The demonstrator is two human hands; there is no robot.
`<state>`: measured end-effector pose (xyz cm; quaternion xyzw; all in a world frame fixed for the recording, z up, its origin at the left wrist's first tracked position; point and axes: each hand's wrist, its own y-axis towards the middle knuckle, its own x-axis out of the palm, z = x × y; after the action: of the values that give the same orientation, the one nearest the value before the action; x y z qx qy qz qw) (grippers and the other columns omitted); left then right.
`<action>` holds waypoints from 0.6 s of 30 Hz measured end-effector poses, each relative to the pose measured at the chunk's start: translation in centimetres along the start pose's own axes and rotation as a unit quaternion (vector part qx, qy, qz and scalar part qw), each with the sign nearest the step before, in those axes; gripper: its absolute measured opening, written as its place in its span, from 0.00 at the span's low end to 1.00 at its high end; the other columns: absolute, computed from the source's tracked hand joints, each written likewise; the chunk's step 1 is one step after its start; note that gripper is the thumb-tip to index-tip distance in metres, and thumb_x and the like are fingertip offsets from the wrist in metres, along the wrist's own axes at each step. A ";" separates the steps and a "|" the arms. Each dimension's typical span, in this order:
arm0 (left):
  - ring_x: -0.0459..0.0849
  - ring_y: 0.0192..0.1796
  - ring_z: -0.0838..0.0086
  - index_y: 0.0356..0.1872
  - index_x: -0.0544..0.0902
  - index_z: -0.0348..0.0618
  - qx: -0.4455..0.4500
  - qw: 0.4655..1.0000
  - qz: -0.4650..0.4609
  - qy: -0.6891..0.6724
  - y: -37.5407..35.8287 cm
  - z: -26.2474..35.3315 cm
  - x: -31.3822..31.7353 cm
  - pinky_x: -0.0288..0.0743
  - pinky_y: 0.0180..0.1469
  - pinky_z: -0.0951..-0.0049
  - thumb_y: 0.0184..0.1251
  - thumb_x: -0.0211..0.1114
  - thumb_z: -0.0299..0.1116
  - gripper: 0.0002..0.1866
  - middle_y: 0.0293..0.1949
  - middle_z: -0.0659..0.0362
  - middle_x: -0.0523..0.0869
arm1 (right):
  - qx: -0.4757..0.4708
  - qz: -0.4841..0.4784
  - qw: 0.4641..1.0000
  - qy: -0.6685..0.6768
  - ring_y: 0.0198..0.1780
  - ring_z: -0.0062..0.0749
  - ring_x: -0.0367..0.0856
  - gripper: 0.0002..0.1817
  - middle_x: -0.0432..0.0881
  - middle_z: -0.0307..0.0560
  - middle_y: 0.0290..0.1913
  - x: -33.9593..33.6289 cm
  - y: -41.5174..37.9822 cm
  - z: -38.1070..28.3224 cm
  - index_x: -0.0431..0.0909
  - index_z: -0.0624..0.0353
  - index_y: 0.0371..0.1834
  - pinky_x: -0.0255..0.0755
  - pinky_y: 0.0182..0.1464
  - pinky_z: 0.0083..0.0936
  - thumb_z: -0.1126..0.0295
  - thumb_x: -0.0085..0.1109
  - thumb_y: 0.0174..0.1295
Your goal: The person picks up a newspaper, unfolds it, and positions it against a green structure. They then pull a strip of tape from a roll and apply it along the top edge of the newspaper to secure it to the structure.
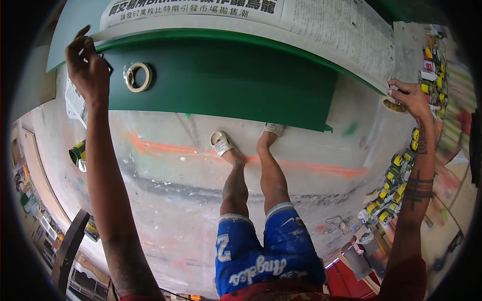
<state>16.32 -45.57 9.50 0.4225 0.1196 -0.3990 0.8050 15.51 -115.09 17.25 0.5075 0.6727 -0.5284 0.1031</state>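
Note:
Across the top of the view lies a printed newspaper sheet [331,30] over a green panel [226,75]. A pale strip of masking tape [150,25] runs along the paper's lower border, beside the panel's raised green edge. My left hand [88,67] is closed in a pinch at the strip's left end. At the far right end, my right hand [410,99] is closed, thumb and finger together at the paper's corner, with a tape roll [394,105] hanging just beneath the fingers. Another masking tape roll [138,77] lies on the panel's lower face.
My sandalled feet [221,143] stand on a paint-marked floor [201,175] below the panel. Several green-and-yellow cans [394,175] line the right side. A tipped green can [78,153] and a dark beam [70,248] are on the left.

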 end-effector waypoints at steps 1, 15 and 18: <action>0.83 0.48 0.75 0.56 0.82 0.38 -0.086 0.995 -0.052 0.023 0.2 0.8 -0.2 0.75 0.57 0.75 0.82 0.59 0.29 0.09 0.59 0.58 0.91 | 0.000 0.000 1.000 -0.001 0.31 0.12 0.76 0.20 0.86 0.35 0.32 -0.1 0.0 0.0 0.87 0.66 0.59 0.71 0.36 0.15 0.70 0.74 0.65; 0.83 0.45 0.77 0.53 0.83 0.42 -0.078 0.993 -0.086 -0.035 0.8 -3.3 0.5 0.76 0.52 0.74 0.82 0.61 0.32 0.08 0.50 0.58 0.90 | 0.013 0.023 0.999 -0.021 0.26 0.12 0.69 0.19 0.79 0.30 0.25 0.3 -0.3 -0.4 0.89 0.64 0.57 0.62 0.29 0.16 0.68 0.74 0.65; 0.84 0.53 0.73 0.55 0.83 0.42 -0.083 0.992 -0.092 -0.006 1.1 -3.5 0.0 0.74 0.60 0.71 0.82 0.61 0.34 0.10 0.51 0.55 0.90 | 0.009 0.019 1.000 -0.002 0.25 0.11 0.69 0.19 0.78 0.29 0.25 0.3 -0.1 0.1 0.89 0.64 0.57 0.62 0.29 0.16 0.69 0.74 0.65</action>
<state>17.62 -42.54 8.00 0.3388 0.1859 -0.4627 0.7979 15.26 -114.99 17.06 0.5203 0.6579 -0.5332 0.1104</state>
